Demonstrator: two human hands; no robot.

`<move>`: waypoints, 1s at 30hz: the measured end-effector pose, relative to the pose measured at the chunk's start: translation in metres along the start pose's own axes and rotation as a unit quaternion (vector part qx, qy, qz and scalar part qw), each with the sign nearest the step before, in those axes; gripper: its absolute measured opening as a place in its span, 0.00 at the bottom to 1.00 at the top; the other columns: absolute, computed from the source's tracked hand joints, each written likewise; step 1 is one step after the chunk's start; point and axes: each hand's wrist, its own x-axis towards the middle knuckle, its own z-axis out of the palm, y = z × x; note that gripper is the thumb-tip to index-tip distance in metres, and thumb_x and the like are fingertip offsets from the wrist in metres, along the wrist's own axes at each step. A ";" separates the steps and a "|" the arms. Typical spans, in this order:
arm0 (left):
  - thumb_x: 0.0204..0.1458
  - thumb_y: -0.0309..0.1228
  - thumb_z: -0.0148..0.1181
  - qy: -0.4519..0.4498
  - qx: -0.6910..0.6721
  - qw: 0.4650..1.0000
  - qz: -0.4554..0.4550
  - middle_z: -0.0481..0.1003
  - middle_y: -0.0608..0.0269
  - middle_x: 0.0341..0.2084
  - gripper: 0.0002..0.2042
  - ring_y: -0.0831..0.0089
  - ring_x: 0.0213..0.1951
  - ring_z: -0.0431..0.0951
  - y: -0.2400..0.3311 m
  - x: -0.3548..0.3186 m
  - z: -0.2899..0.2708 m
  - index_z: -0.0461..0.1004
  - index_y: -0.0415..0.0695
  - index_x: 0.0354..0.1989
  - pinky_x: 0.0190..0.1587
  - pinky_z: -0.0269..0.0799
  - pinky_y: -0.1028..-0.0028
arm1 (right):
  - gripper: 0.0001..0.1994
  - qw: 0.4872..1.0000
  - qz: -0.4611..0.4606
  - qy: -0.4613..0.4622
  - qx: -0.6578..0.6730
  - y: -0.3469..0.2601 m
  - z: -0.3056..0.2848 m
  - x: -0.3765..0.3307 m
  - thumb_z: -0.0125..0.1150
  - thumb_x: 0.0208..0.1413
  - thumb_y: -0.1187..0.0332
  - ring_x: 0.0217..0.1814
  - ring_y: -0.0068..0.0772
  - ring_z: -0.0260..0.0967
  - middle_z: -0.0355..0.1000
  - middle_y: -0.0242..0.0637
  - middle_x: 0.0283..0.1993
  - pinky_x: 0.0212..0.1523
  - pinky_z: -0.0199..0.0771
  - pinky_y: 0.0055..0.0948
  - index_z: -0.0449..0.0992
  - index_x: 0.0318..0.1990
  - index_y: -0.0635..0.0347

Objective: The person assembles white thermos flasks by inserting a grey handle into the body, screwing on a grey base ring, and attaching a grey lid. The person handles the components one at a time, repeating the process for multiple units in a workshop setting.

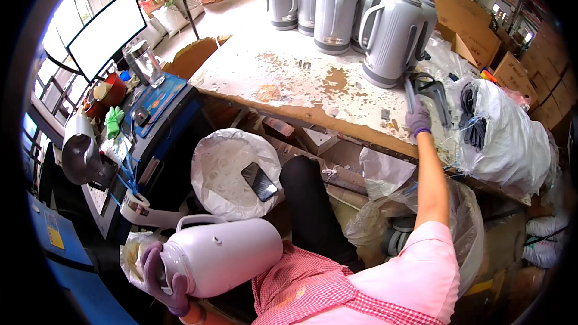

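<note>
My left hand (161, 280), in a purple glove, grips the mouth end of a white thermos jug body (226, 256) lying on its side across my lap, its handle on top. My right hand (417, 119), also gloved, reaches far out over the worn workbench (289, 75) and closes on a dark grey plastic handle part (428, 87) next to an upright grey jug (391, 39). More dark handle parts (472, 117) spill from a white plastic bag (512, 138) just right of that hand.
Several grey jugs (331, 6) stand in a row at the bench's far edge. A white bag of rings (226, 171) with a phone (260, 182) on it sits below the bench. A cluttered blue table (153, 105) with a monitor (105, 33) is left; cardboard boxes (463, 18) stand at right.
</note>
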 end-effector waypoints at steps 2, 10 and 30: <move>0.45 0.48 0.62 0.008 -0.041 0.999 -0.025 0.71 0.41 0.51 0.36 0.50 0.54 0.70 -0.005 -0.007 0.007 0.70 0.31 0.57 0.59 0.64 0.52 | 0.34 1.000 0.001 -0.019 -0.005 -0.005 -0.013 -0.013 0.62 0.50 0.65 0.63 0.57 0.66 0.67 0.54 0.62 0.64 0.67 0.45 0.63 0.67 0.56; 0.42 0.41 0.57 0.014 -0.014 0.969 0.246 0.78 0.45 0.29 0.21 0.53 0.28 0.76 0.055 0.067 0.041 0.79 0.35 0.37 0.35 0.74 0.56 | 0.36 0.997 -0.017 -0.072 -0.026 0.020 -0.073 -0.079 0.67 0.46 0.69 0.65 0.51 0.65 0.66 0.46 0.64 0.65 0.67 0.41 0.65 0.67 0.48; 0.44 0.36 0.69 -0.013 -0.017 0.998 -0.062 0.71 0.43 0.57 0.33 0.50 0.58 0.71 0.009 -0.021 0.015 0.70 0.30 0.59 0.61 0.65 0.55 | 0.14 0.508 0.149 0.119 0.840 0.029 -0.085 0.156 0.65 0.58 0.53 0.38 0.28 0.74 0.75 0.32 0.35 0.45 0.76 0.27 0.78 0.42 0.51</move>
